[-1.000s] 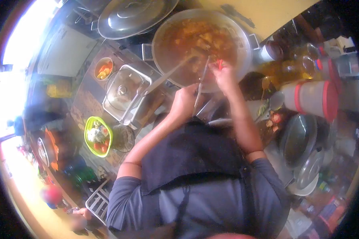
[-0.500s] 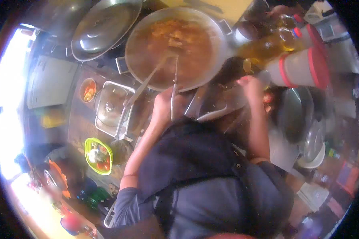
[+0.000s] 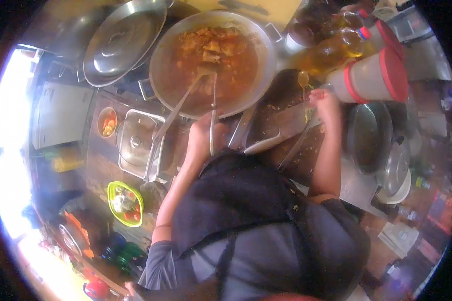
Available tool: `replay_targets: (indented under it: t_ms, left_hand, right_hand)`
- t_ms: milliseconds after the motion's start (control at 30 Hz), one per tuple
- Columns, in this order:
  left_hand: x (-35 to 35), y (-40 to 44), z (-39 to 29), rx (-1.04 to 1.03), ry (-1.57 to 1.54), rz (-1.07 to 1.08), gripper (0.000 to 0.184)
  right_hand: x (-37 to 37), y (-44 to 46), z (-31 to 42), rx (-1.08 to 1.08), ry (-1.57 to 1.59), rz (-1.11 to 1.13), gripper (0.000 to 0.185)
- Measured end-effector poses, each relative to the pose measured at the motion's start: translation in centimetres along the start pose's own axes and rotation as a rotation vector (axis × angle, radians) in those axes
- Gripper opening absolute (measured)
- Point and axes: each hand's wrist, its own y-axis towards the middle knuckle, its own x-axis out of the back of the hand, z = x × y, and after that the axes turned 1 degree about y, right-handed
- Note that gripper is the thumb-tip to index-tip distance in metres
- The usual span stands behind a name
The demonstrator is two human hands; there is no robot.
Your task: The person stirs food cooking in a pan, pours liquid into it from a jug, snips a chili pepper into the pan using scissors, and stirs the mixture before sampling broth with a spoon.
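Observation:
My left hand (image 3: pixel 200 136) is closed round a long metal-handled utensil (image 3: pixel 214 118), whose far end sinks into the red-brown stew (image 3: pixel 213 50). A wide metal pot (image 3: pixel 160 85) holds this stew, with chunks of food in it. Beside it, a second long utensil (image 3: pixel 170 123) leans out over the pot's rim. Fingers bunched, my right hand (image 3: pixel 327 104) is close to a clear tub with red bands (image 3: pixel 364 83); what it pinches, if anything, is hidden. Near those fingers is a small spoon (image 3: pixel 303 80). A large knife (image 3: pixel 281 139) lies on the dark board (image 3: pixel 278 105).
Left stand a lidded rectangular metal tray (image 3: pixel 135 143), a small bowl (image 3: pixel 107 123) and a lime-green bowl (image 3: pixel 124 203). A large metal lid (image 3: pixel 125 45) leans behind. Oil bottles (image 3: pixel 349 45) stand back right, with dark oval pans (image 3: pixel 370 138) at the right.
My right hand has moved slightly right, away from the small spoon. My left hand keeps its hold on the utensil in the pot. The view has shifted a little.

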Motion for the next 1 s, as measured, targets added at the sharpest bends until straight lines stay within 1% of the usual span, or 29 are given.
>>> replay_targets:
  t_ms: [33, 67, 100, 133, 167, 200, 233, 267, 300, 333, 400, 433, 467, 533, 567, 633, 667, 733, 767, 833, 867, 933, 1000]
  left_hand:
    - [-0.1, 0.0, 0.1, 0.029, -0.04, 0.002, 0.038]
    - [-0.3, 0.1, 0.2, 0.046, -0.061, -0.003, 0.038]
    - [-0.4, 0.1, 0.3, 0.062, -0.082, -0.009, 0.038]
    - [-0.5, 0.0, 0.3, -0.013, -0.086, -0.029, 0.039]
    - [-0.3, 0.0, -0.8, 0.114, -0.221, -0.047, 0.036]
    - [-0.1, -0.1, -2.0, 0.239, -0.359, -0.081, 0.033]
    - [0.1, -0.1, -2.6, 0.266, -0.378, -0.04, 0.037]
    - [0.4, -0.1, -3.0, 0.294, -0.398, 0.003, 0.04]
    - [1.2, -0.2, -4.1, 0.309, -0.397, 0.071, 0.045]
    - [0.9, -0.2, -4.2, 0.312, -0.397, 0.06, 0.045]
    - [0.1, -0.1, -4.3, 0.21, -0.215, -0.097, 0.051]
    - [0.4, 0.2, -4.6, 0.287, -0.221, -0.052, 0.055]
    - [0.4, 0.3, -4.5, 0.293, -0.219, -0.059, 0.055]
    - [0.3, 0.5, -4.0, 0.213, -0.218, -0.168, 0.057]
    - [0.3, 0.6, -3.6, 0.219, -0.217, -0.178, 0.057]
    - [0.2, 0.6, -3.0, 0.146, -0.154, -0.255, 0.06]
    - [0.5, 0.5, -3.3, 0.151, -0.155, -0.26, 0.06]
    - [1.1, 0.3, -4.1, 0.259, -0.131, -0.21, 0.06]
    - [1.0, 0.3, -3.8, 0.26, -0.132, -0.212, 0.06]
    - [0.3, 0.3, -3.0, 0.213, -0.133, -0.256, 0.059]
    - [0.2, 0.2, -3.0, 0.215, -0.134, -0.257, 0.059]
    - [0.1, 0.2, -2.9, 0.211, -0.136, -0.26, 0.054]
    - [-0.1, 0.3, -2.8, 0.216, -0.128, -0.264, 0.053]
  right_hand:
    - [-0.2, 0.6, -0.6, -0.012, 0.124, -0.008, 0.017]
    - [-0.2, 0.2, 1.0, -0.005, 0.122, -0.003, 0.017]
    - [-0.4, -1.0, 3.7, -0.021, 0.317, 0.012, 0.015]
    - [-1.1, -1.9, 5.5, -0.037, 0.513, 0.029, 0.013]
    - [-2.3, -2.3, 6.4, -0.028, 0.513, 0.042, 0.013]
    - [-3.5, -2.5, 7.1, -0.022, 0.733, 0.053, 0.012]
    - [-4.8, -2.6, 7.8, -0.02, 0.953, 0.067, 0.012]
    - [-6.1, -2.6, 8.4, 0.007, 1.043, 0.161, 0.014]
    - [-7.6, -3.0, 9.5, -0.007, 1.075, 0.203, 0.014]
    - [-9.1, -3.6, 10.6, -0.023, 1.106, 0.243, 0.014]
    - [-12.2, -4.6, 12.0, -0.081, 1.364, 0.437, 0.014]
    - [-13.1, -5.1, 12.8, -0.184, 1.373, 0.484, 0.014]
    - [-14.1, -5.9, 13.9, -0.198, 1.328, 0.488, 0.013]
    - [-15.8, -5.7, 13.8, -0.116, 1.315, 0.616, 0.014]
    - [-16.3, -5.7, 13.9, -0.116, 1.312, 0.628, 0.014]
    - [-16.9, -5.9, 14.0, -0.114, 1.307, 0.631, 0.015]
    - [-16.6, -6.4, 14.5, -0.116, 1.304, 0.638, 0.015]
    - [-15.7, -7.3, 15.9, -0.141, 1.275, 0.598, 0.016]
    - [-15.8, -7.2, 15.8, -0.142, 1.274, 0.6, 0.016]
    - [-16.1, -6.8, 15.1, -0.075, 1.183, 0.544, 0.019]
    - [-16.2, -6.6, 14.8, -0.076, 1.182, 0.546, 0.019]
    - [-16.1, -6.3, 14.4, -0.085, 1.082, 0.48, 0.019]
    - [-15.4, -6.8, 15.1, -0.086, 1.029, 0.449, 0.018]
